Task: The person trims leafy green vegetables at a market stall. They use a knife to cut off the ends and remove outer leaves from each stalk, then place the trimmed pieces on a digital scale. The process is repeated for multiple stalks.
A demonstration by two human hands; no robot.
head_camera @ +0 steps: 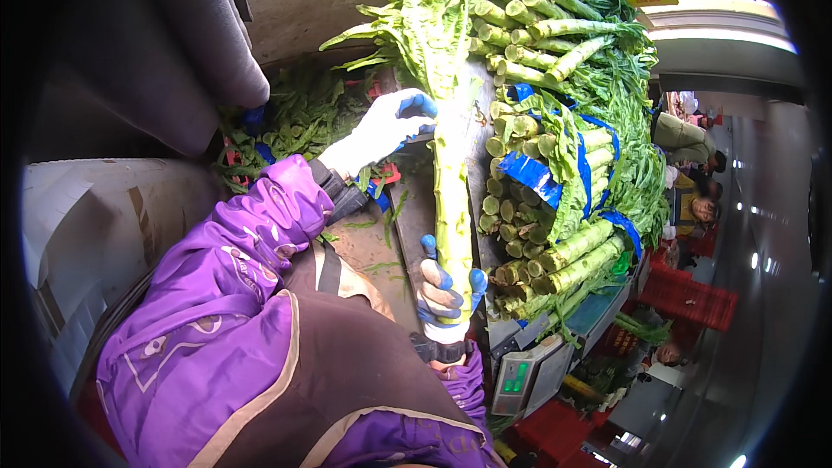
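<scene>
A long celtuce stalk (452, 208) lies lengthwise before me, pale green and bare along its stem. Its leafy top (435, 19) spreads at the far end, and the part just below is washed out by glare. My right hand (445, 292), in a white glove with blue fingertips, is wrapped around the butt end. Beside the stem just under the leaves is my left hand (383, 120), gloved alike, its fingers bent and their tips at the stalk's edge. Whether they pinch anything there is unclear. Both wrists carry black bands.
Celtuce stalks (520, 65) are piled alongside, some in bundles tied with blue tape (530, 179). A scale (517, 380) with a lit green display stands near my right sleeve. Stripped leaves (305, 110) fill a red crate at left. Several people and red crates (689, 296) are in the background.
</scene>
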